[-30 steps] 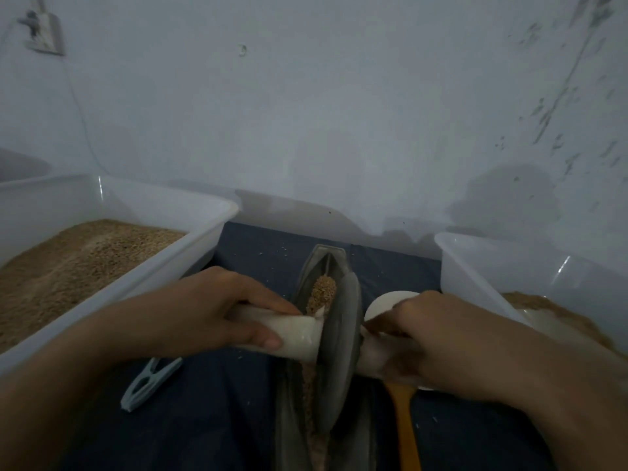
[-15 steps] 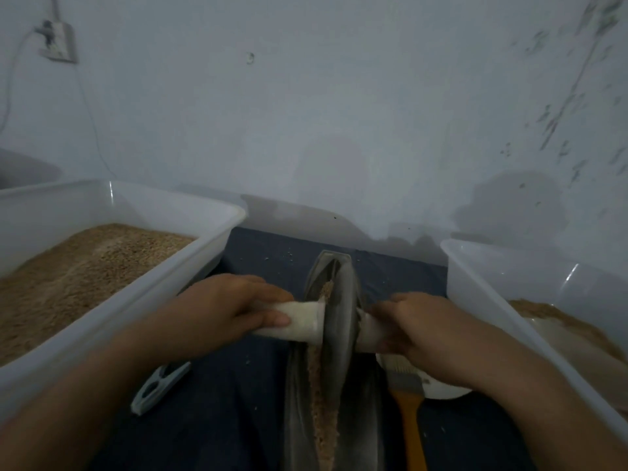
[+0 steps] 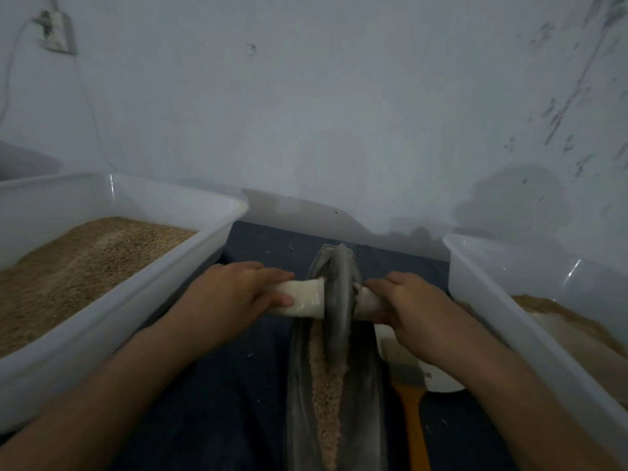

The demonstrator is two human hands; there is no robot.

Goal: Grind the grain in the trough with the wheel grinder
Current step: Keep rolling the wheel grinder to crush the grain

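Grain, pale brown and coarse, lies as a long strip along the bottom of the narrow grey metal trough, which stands on the dark blue mat between two tubs, its far tip pointing to the wall. A second ago the grey metal disc of the wheel grinder was nearer to the person, about at the middle of the trough; now it has rolled forward to the far end, and the strip of grain behind it is uncovered. I judge this is the end of one forward stroke (the wheel can hardly go further), so the next move would be a roll back toward the body. The grain looks still coarse, so I think many more passes are needed.

The left hand grips the white handle on its side, fingers curled over it and thumb under. The right hand is clenched round the short white stub of the handle on the other side.

At the left edge of the mat stands a big white plastic tub filled with brown grain; at the right edge a second white tub holds a little of it. A brush with an orange handle lies beside the trough, partly on a white dish. A few grains are scattered on the mat. Behind is a pale, stained wall with a socket in the upper left corner.
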